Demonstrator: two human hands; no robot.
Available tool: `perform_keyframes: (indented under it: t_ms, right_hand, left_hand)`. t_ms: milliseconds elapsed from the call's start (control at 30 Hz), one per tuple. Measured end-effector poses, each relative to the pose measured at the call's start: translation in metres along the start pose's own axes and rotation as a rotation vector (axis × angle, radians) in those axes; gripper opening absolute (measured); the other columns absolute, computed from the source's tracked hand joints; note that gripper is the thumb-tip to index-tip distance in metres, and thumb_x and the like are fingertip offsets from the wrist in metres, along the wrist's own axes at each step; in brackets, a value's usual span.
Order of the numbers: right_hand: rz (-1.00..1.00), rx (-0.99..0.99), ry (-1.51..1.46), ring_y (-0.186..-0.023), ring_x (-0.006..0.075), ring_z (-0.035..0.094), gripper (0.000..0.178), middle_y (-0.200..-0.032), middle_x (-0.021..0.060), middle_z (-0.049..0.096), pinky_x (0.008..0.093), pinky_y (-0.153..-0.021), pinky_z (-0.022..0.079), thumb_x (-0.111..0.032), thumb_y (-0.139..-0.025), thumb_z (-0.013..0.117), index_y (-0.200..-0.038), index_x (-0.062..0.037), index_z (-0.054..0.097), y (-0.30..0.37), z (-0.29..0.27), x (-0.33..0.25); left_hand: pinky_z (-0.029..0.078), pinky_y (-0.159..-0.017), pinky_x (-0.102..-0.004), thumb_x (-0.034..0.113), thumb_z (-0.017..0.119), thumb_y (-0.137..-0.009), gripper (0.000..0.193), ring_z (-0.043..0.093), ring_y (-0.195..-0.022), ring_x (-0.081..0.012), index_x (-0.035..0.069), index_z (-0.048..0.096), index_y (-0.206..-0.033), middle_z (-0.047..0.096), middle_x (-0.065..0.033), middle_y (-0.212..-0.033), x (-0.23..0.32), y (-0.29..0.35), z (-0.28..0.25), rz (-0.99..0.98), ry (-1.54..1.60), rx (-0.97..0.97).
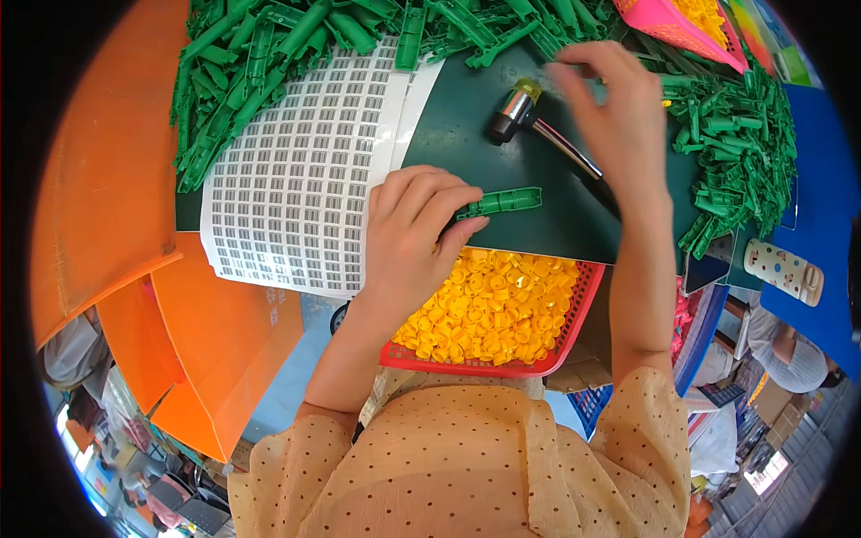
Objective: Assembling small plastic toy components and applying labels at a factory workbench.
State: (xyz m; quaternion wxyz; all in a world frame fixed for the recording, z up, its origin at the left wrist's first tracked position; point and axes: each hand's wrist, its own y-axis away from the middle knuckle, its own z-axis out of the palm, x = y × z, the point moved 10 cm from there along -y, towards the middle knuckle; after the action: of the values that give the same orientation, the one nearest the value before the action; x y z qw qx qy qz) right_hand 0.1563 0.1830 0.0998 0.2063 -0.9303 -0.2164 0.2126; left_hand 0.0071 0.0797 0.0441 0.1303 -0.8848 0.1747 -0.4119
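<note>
My left hand (414, 229) is closed around one end of a slim green plastic piece (513, 200), pinching it between thumb and fingers just above the dark green table surface. The free end of the piece points right. My right hand (612, 112) is raised at the upper right, by the edge of the green heap; motion smears its fingers, so I cannot tell whether they hold anything. Below its fingertips lies a small mallet (517, 108) with one black face and one yellowish face. Its shiny handle slants toward my right wrist.
Sheets of small printed labels (291, 170) lie left of my left hand. Heaped green plastic pieces (260, 54) line the back, with more piled at right (740, 148). A red basket (574, 332) of small yellow caps sits before me; a pink basket (659, 20) stands at the back.
</note>
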Motion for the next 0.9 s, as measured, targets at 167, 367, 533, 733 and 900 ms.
perform_keyframes:
  t_ms: [167,367,533,733,900]
  right_hand:
    - [0.228,-0.069,0.319,-0.078,0.0245,0.064,0.011,-0.085,0.0093,0.064,0.034,-0.07,0.048,-0.012,-0.082,0.065,-0.086,-0.0024,0.063,0.022,-0.023,0.089]
    - [0.086,-0.029,0.262,-0.086,0.0269,0.058,0.012,-0.088,0.005,0.061,0.0396,-0.074,0.042,-0.014,-0.08,0.065,-0.09,-0.0087,0.062,0.026,-0.012,0.078]
    - [0.1,-0.083,0.209,-0.087,0.0269,0.058,0.014,-0.088,0.0049,0.06,0.0397,-0.075,0.042,-0.011,-0.078,0.066,-0.091,-0.0077,0.061,0.028,-0.002,0.08]
    - [0.099,-0.089,-0.014,-0.073,0.0196,0.056,0.017,-0.088,0.007,0.06,0.0296,-0.067,0.046,-0.004,-0.082,0.062,-0.098,-0.005,0.057,0.036,-0.005,0.069]
    - [0.254,-0.003,-0.461,-0.078,0.0126,0.06,0.031,-0.088,0.004,0.058,0.0254,-0.068,0.049,0.002,-0.079,0.065,-0.109,-0.0041,0.059,0.053,-0.033,0.017]
  left_hand:
    - [0.042,-0.082,-0.0343,0.008,0.076,-0.066,0.025,0.056,-0.095,-0.0237,0.009,0.066,-0.089,0.063,-0.003,-0.091,0.002,-0.001,0.004,0.013,-0.009,0.004]
    - [0.039,-0.08,-0.0341,0.011,0.073,-0.069,0.025,0.054,-0.095,-0.0223,0.01,0.063,-0.092,0.06,-0.0008,-0.092,0.003,0.001,0.004,0.053,-0.016,-0.003]
    - [0.041,-0.084,-0.0345,0.006,0.074,-0.068,0.027,0.055,-0.098,-0.0252,0.008,0.066,-0.094,0.063,-0.0049,-0.096,0.005,-0.002,0.002,-0.004,-0.018,-0.073]
    - [0.039,-0.087,-0.0325,0.004,0.072,-0.073,0.028,0.057,-0.096,-0.024,0.007,0.066,-0.1,0.063,-0.0089,-0.1,0.001,0.0,-0.02,-0.064,-0.03,0.023]
    - [0.043,-0.084,-0.0298,-0.002,0.07,-0.074,0.028,0.058,-0.095,-0.0219,0.004,0.064,-0.101,0.063,-0.009,-0.101,-0.004,0.005,-0.03,-0.097,0.067,0.069]
